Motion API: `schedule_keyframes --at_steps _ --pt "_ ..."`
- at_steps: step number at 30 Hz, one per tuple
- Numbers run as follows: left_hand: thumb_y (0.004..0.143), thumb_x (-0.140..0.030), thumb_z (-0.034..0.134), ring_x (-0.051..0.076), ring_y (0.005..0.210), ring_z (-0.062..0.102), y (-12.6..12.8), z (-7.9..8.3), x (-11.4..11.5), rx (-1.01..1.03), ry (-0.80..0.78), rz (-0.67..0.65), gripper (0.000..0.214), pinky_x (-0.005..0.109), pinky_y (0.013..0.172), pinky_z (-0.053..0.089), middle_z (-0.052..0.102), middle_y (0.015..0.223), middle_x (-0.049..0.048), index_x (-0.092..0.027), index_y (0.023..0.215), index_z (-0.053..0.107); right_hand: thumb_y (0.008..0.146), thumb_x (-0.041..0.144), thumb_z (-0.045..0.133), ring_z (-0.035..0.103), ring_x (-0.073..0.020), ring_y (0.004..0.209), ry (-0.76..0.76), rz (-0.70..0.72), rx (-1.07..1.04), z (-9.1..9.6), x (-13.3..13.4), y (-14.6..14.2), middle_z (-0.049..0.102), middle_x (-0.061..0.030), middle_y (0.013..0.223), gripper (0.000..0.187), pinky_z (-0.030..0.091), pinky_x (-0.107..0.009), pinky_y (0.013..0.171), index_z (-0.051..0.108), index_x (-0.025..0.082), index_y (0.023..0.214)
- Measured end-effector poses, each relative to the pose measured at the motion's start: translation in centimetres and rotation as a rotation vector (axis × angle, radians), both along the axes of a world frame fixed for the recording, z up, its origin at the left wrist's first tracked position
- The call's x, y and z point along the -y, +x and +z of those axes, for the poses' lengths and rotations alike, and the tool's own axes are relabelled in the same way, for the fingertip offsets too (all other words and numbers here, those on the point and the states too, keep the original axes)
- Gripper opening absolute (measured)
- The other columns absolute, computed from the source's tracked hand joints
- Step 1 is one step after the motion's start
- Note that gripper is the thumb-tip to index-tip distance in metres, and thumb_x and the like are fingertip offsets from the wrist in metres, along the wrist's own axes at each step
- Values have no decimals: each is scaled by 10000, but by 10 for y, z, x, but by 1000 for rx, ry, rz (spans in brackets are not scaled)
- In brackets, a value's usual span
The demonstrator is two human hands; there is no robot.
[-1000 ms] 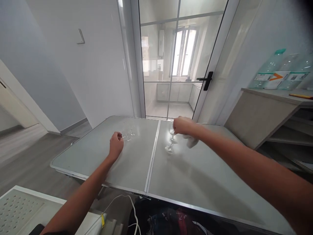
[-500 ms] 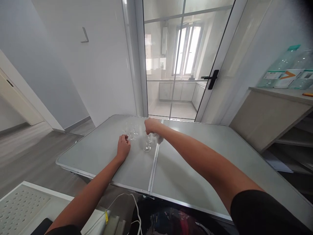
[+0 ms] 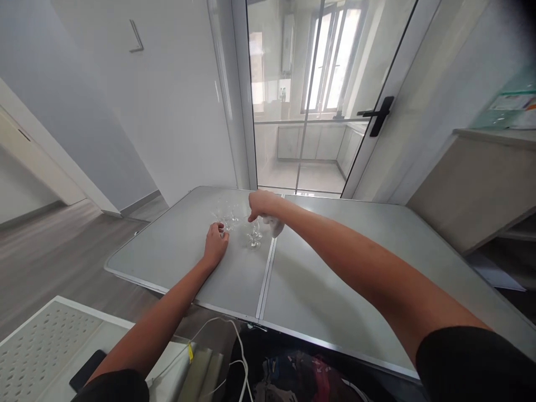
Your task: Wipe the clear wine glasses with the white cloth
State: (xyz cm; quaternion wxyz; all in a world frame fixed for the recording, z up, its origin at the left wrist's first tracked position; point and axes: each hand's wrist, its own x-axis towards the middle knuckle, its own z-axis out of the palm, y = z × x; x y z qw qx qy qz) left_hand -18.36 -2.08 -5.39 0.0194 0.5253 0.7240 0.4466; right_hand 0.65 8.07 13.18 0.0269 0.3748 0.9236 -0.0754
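Note:
Several clear stemmed glasses (image 3: pixel 229 213) stand close together on the left half of a grey folding table (image 3: pixel 167 245). My left hand (image 3: pixel 216 244) rests on the tabletop at their near side, its fingers curled about the foot of the closest one. Just right of that group is another clear stemmed glass (image 3: pixel 253 241), upright. Over its rim hangs my right hand (image 3: pixel 263 204), closed, with a crumpled white cloth (image 3: pixel 274 226) bunched beneath it. Fingers of this hand are mostly hidden from above.
A metal seam (image 3: pixel 266 279) splits the table. Behind it stands a glass door (image 3: pixel 310 151) with a black handle (image 3: pixel 380 116). Plastic bottles (image 3: pixel 508 109) sit on a shelf unit at right. At lower left are a perforated white surface (image 3: pixel 50 340), a phone (image 3: pixel 87 369) and a white cable (image 3: pixel 240 346).
My head view has tilted down and turned slightly left. Both hands stay by the same glasses; the white cloth shows more under my right hand.

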Motion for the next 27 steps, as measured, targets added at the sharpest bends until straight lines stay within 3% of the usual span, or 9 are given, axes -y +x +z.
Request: schedule_keyframes --at_steps 5,8,10,12,15,17,23,27 --pt "853 -206 517 235 956 632 2 2 2 2 -13 9 220 394 847 518 626 1091 112 -193 1070 548 816 428 751 694 -292 854 -24 27 5 13 7 14 735 -129 867 300 530 -379 726 779 147 920" --pt "847 -214 538 233 939 640 6 6 3 -7 -3 -6 221 405 878 518 649 1074 105 -194 1065 560 855 413 697 670 -266 811 -13 11 -190 16 5 34 730 -116 885 253 503 -364 693 779 185 930" --pt "829 -226 576 235 948 648 7 8 3 -5 5 -17 241 408 899 518 663 1049 93 -200 1068 570 890 401 645 645 -274 893 45 -7 -377 13 -2 51 722 -109 873 235 488 -362 726 772 206 924" --pt "807 -241 616 235 963 657 6 9 2 45 15 -45 279 409 915 523 674 1040 84 -207 1082 576 908 403 601 600 -300 1004 113 -23 -541 5 -13 68 704 -100 821 244 477 -376 775 755 215 895" --pt "783 -278 665 230 990 672 1 7 0 233 36 -120 344 417 937 529 680 1112 98 -203 1108 577 904 351 527 597 -262 897 59 -91 -706 -11 -32 89 653 -65 774 244 475 -363 765 730 224 946" --pt "781 -313 682 233 1016 679 -3 6 -2 325 43 -144 383 415 936 534 679 1163 119 -192 1128 577 820 276 561 589 -236 862 53 -90 -786 -23 -47 99 633 -58 890 264 474 -368 809 709 230 1034" --pt "791 -414 720 250 1109 651 -6 9 -1 362 2 -211 530 343 832 533 695 1217 144 -192 1242 553 655 170 536 573 -233 895 -170 -192 -869 -61 -98 112 519 -80 1121 568 487 -344 744 620 267 1209" --pt "813 -530 706 208 965 681 -5 7 0 444 -11 -211 584 301 771 515 717 1086 115 -179 1255 559 621 159 589 588 -219 925 -247 -161 -870 -84 -128 113 524 -101 1212 732 493 -324 765 522 266 1342"
